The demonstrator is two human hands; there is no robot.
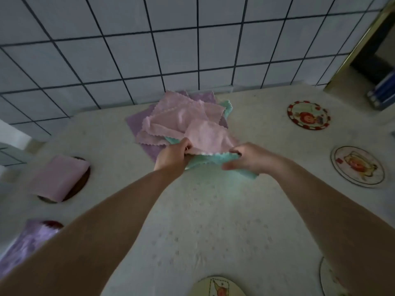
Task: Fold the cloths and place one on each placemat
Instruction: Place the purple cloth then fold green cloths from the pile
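Motion blur softens the table's [213, 221] edges. Left hand [174, 155] and right hand [249, 159] each pinch the teal cloth [215, 160], partly hidden beneath the pink cloth [205, 136] at the heap's near edge.

Through the head view I see only my two arms and hands; nothing else of my body enters the picture. Both forearms are bare along all of their visible length, from the bottom corners of the view up to the wrists. No sleeve, cuff, watch or bracelet shows on either one. The left hand [174, 155] is ungloved, and at one of its fingers there is a small reddish-gold glint that may be a ring, though it is too small and blurred for me to be sure. The right hand [249, 160] is ungloved too, with nothing visible worn on it. The edges of both arms are softened by blur.
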